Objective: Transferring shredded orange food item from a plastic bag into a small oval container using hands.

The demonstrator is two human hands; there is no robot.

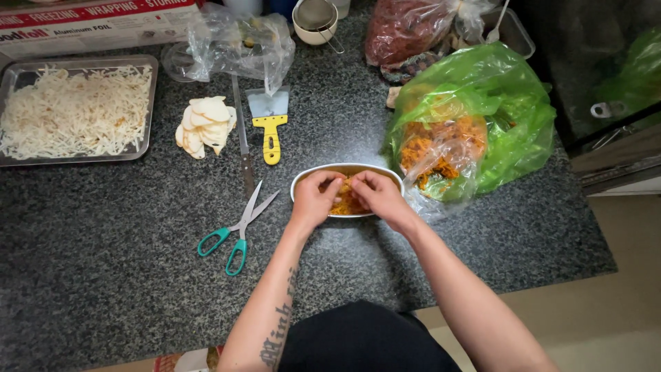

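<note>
Both the left hand (315,198) and right hand (377,196) pinch narrow on soft, crumbly orange shreds (344,204) inside the oval dish (306,177), with scissors (237,231) at nine o'clock; the shreds likely need gentle fingertip pinches.

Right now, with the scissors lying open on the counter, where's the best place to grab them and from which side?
Take the scissors by the green loop handles, coming from the near, lower-left side. The loops point toward the person and lie flat on the counter, while the spread blades point away toward the knife. The left hand is nearest, though it is busy in the oval dish.
</note>
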